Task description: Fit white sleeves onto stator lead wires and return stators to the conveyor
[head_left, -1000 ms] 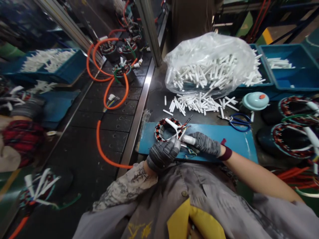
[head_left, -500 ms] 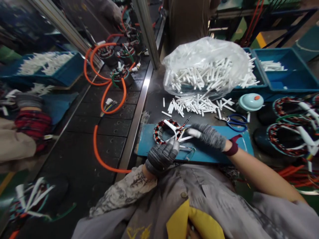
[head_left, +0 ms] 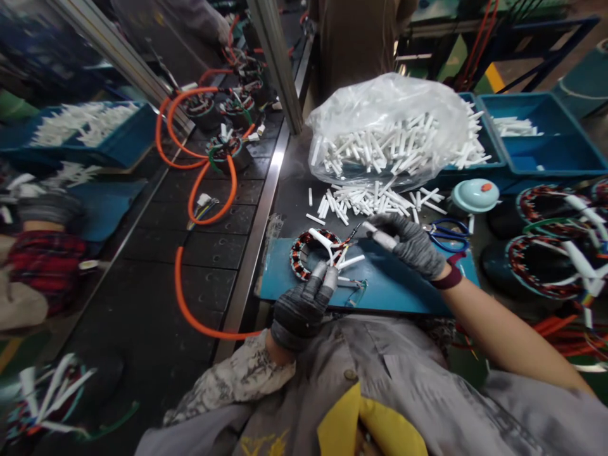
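Observation:
A motor stator [head_left: 299, 254] with a ring of copper windings lies on a blue mat [head_left: 403, 288]. White sleeves [head_left: 351, 262] and thin leads rise from its right side. My left hand [head_left: 299, 316], in a grey glove with pale fingertips, is closed on the leads at the base of the sleeves; the exact grip is partly hidden by the fingers. My right hand [head_left: 411, 244], gloved alike, hovers right of the stator with thumb and forefinger apart. Its fingertips are near the dark end of a lead [head_left: 353, 232], and nothing shows in them.
Behind the mat lie loose white tubes [head_left: 365, 200] and a clear bag [head_left: 380, 104] of more. Blue-handled cutters [head_left: 449, 235], a pale blue lidded pot [head_left: 474, 195] and other stators [head_left: 536, 266] stand right. A conveyor [head_left: 213, 253] runs left; a co-worker's gloved hand [head_left: 50, 208] is beyond.
My right hand has moved off the white sleeve, up and to the right, and its fingers have parted. My left hand has shifted slightly down and left, staying at the leads.

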The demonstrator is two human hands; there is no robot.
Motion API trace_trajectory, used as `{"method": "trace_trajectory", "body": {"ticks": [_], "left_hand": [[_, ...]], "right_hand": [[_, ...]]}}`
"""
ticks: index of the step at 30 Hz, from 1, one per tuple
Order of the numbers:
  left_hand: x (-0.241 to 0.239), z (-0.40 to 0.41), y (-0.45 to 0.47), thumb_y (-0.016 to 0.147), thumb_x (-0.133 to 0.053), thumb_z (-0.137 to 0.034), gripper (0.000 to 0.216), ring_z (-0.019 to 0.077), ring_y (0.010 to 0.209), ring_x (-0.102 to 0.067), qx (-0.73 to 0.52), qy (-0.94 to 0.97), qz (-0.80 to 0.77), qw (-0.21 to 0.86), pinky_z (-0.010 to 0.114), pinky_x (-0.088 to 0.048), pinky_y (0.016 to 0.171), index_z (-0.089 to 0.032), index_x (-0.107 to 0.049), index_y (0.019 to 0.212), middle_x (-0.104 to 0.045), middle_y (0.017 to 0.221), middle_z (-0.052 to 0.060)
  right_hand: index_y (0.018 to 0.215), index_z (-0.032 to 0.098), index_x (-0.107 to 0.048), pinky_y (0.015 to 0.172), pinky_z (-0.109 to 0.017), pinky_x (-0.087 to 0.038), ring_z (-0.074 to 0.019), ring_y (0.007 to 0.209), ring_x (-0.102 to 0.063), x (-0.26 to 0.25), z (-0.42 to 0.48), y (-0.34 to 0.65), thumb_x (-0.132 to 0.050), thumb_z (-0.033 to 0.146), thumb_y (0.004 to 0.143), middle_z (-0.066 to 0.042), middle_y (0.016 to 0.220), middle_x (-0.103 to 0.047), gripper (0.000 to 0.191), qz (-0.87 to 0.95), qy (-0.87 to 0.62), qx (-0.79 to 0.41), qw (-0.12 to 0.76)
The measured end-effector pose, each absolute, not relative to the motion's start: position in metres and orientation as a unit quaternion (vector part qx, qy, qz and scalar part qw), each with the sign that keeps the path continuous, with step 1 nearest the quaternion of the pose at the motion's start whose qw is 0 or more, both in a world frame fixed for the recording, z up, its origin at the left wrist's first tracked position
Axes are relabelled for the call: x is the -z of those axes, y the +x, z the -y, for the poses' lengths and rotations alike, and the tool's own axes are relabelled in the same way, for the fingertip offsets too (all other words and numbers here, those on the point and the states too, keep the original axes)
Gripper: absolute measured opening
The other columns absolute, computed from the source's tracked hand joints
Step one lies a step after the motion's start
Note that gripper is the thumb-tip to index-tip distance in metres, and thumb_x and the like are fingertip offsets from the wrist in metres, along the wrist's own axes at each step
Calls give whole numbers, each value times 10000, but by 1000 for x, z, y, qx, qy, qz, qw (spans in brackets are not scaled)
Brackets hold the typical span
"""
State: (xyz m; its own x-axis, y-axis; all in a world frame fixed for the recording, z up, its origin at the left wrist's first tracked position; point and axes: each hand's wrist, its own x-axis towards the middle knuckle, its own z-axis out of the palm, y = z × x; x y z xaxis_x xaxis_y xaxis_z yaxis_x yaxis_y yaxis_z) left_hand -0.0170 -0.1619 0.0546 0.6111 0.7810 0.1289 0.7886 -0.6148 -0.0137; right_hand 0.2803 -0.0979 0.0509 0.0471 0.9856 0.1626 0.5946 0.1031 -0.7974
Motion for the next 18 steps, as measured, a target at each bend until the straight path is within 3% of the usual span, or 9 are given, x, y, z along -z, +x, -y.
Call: {"method": "trace_trajectory", "body": {"ticks": [3, 6, 11, 14, 18], "left_hand": [[-58, 162, -16, 1016, -489, -241, 532, 234, 773, -730, 4, -888, 460, 9, 364, -592, 612, -345, -505, 1538, -565, 1512, 82], [-66, 160, -13, 1030, -433, -193, 563, 218, 769, -738, -29, -886, 462, -10, 350, -586, 620, -380, -454, 1561, -525, 1546, 81], [-81, 156, -8, 1026, -430, -230, 581, 227, 685, -723, -72, -880, 469, -7, 354, -555, 533, -330, -402, 1597, -562, 1508, 143], [-88, 151, -7, 1032, -391, -238, 568, 226, 632, -703, -103, -877, 469, -21, 363, -535, 501, -273, -413, 1598, -613, 1448, 176], [-97, 134, -11, 1038, -396, -229, 530, 221, 662, -719, -101, -888, 448, -23, 316, -524, 527, -198, -483, 1559, -721, 1281, 191]], "right_hand": [[1107, 195, -737, 825, -359, -559, -209, 883, -698, -51, 104, 267, -680, 475, 869, -61, 1012, -772, 372, 603, -536, -424, 412], [1041, 198, -763, 772, -334, -552, -190, 828, -683, -43, 99, 262, -726, 441, 824, -45, 961, -780, 327, 552, -517, -497, 427], [1065, 229, -782, 875, -375, -563, -213, 941, -702, -33, 90, 256, -808, 446, 763, -41, 1037, -790, 373, 534, -444, -601, 396], [1139, 242, -776, 941, -423, -561, -242, 1023, -712, -36, 87, 254, -802, 475, 789, -48, 1078, -793, 422, 560, -423, -607, 372], [1154, 255, -777, 995, -427, -540, -239, 1072, -706, -48, 81, 258, -719, 490, 887, -51, 1125, -784, 360, 653, -421, -513, 363]]}}
